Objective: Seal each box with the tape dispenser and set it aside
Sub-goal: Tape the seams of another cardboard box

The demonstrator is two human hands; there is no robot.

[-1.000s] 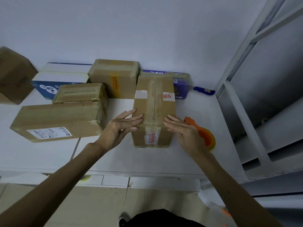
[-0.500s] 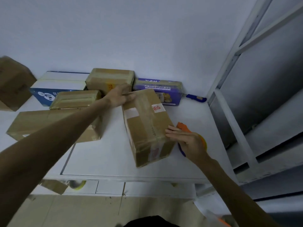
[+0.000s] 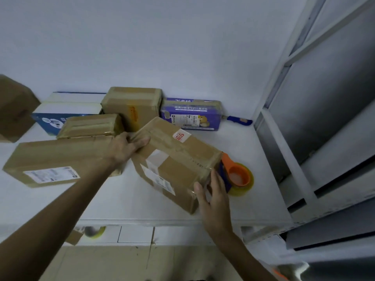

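The box [image 3: 176, 159] in hand is plain brown cardboard, longer than it is wide, with glossy clear tape running the length of its top seam. A red-and-white sticker sits on the top near the far end, a white patch folds over the top edge onto the side facing me, and a white printed label lies lower on that same side. It sits on the white table [image 3: 125, 201], towards the front and right of centre, with its near corner close to the table's front edge. Its long axis runs on a diagonal, one end pointing away to the left towards the stacked parcels and the other towards the person on the right. I cannot tell whether the far end is lifted off the surface. The left hand [image 3: 125, 147] grips that far end, fingers curled over the corner and thumb laid along the taped top. The right hand [image 3: 213, 191] rests against the near end, fingers straight and close together up the end face, thumb on the labelled side. Just behind those fingers the tape dispenser [image 3: 236, 175], orange and blue with a yellowish roll, lies on the table against the box's right end. To the left is a long brown parcel [image 3: 56, 159]; a purple carton [image 3: 192, 116] stands by the wall.
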